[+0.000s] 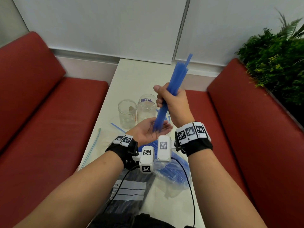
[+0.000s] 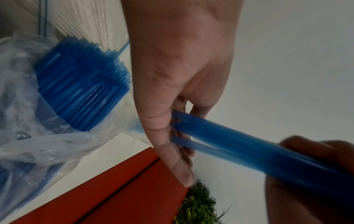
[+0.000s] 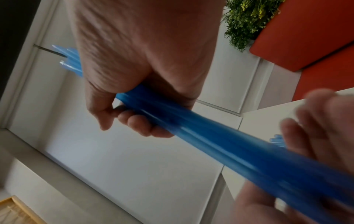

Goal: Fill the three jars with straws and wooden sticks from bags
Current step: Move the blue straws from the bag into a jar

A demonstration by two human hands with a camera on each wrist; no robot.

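Right hand (image 1: 173, 102) curls tightly round a bundle of smooth blue plastic straws (image 1: 171, 89), tilted above the white surface (image 1: 131, 76); left hand (image 1: 151, 131), flat and relaxed, meets their lower ends. Two clear round glass jars (image 1: 127, 113) stand just beyond.

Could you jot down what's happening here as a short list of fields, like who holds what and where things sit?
right hand: grips a bundle of blue straws, held upright
left hand: open palm under the bundle's lower ends
jars: two glass jars on the white table, no straws in them; a third is not visible
straw bag: clear bag with more blue straws, near the wrists
dark bag: lies nearest the person
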